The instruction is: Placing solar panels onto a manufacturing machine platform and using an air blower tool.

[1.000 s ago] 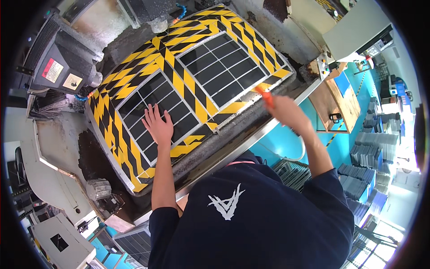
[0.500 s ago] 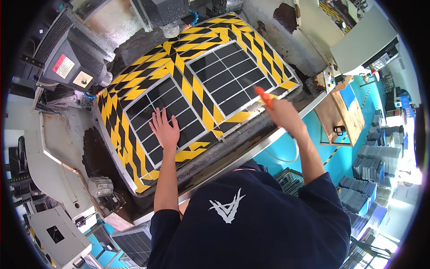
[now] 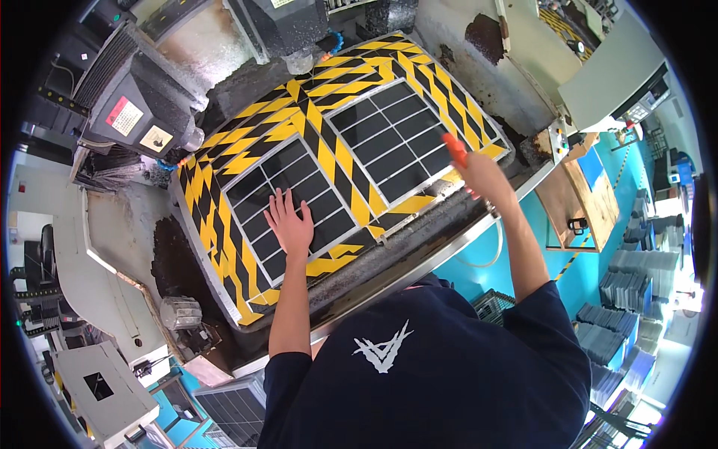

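Observation:
My left hand (image 3: pixel 290 224) lies flat with fingers spread on the left dark panel (image 3: pixel 329 224), which is split into strips by pale lines. My right hand (image 3: pixel 486 182) is closed round an orange air gun (image 3: pixel 455 150), held over the lower right corner of the right dark panel (image 3: pixel 381 138). A pale hose (image 3: pixel 490 258) hangs below that hand. Both panels sit within a machine bed (image 3: pixel 340 172) covered in yellow and black striped tape. Part of the air gun is hidden by my fingers and slightly blurred.
Two grey machine heads, one at the left (image 3: pixel 142 112) and one at the top (image 3: pixel 295 34), stand beyond the bed. A metal edge (image 3: pixel 419 254) runs between me and the bed. At the right are a wooden table (image 3: pixel 594 202) and stacks of grey sheets (image 3: pixel 624 288).
The whole view has shifted a little down and right. My right hand has moved the air gun slightly, its tip tilting differently. My left hand stays flat on the left panel.

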`<state>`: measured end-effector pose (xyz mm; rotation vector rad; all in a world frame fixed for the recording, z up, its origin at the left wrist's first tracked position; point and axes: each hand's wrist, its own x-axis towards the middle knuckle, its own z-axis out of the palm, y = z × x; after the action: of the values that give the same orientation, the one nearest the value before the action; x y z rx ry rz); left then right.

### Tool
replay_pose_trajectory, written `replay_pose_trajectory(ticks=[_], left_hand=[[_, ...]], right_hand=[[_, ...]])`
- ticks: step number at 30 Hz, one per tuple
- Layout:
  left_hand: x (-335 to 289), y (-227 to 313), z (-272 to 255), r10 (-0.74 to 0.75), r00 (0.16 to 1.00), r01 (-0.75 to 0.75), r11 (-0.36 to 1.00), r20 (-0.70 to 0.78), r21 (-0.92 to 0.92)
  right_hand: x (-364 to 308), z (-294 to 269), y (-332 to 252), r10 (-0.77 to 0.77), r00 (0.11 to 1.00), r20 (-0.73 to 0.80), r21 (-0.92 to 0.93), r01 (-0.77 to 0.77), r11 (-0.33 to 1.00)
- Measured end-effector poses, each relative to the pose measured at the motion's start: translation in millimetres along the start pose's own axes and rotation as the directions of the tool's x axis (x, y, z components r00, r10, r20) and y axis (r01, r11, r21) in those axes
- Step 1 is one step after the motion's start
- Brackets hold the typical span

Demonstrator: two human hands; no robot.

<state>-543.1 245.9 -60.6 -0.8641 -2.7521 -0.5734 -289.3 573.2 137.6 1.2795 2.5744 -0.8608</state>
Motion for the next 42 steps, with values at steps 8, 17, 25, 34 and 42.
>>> replay_pose_trajectory(ticks=[8, 17, 25, 34, 42], left_hand=[[0, 0, -1, 0.009, 1.0, -0.009, 1.0, 0.002, -0.005], [0, 1, -1, -0.004, 1.0, 0.004, 1.0, 0.018, 0.01], [-1, 3, -4, -0.015, 1.0, 0.016, 1.0, 0.025, -0.018], [0, 1, -2, -0.025, 0.999, 0.025, 1.0, 0.047, 0.011], [0, 2, -3, -0.022, 0.999, 0.022, 1.0, 0.025, -0.007]], right_hand=[[-14, 51, -42, -0.237, 0.958, 0.164, -0.104, 0.255, 0.961], [26, 17, -38, -0.124, 0.992, -0.025, -0.073, 0.122, 0.99], [39, 65, -32, -0.404, 0.913, -0.057, -0.218, 0.383, 0.898], [59, 19, -20, -0.096, 0.995, -0.036, -0.039, 0.095, 0.995], [73, 28, -19, -0.007, 0.999, -0.033, 0.248, 0.015, 0.969]])
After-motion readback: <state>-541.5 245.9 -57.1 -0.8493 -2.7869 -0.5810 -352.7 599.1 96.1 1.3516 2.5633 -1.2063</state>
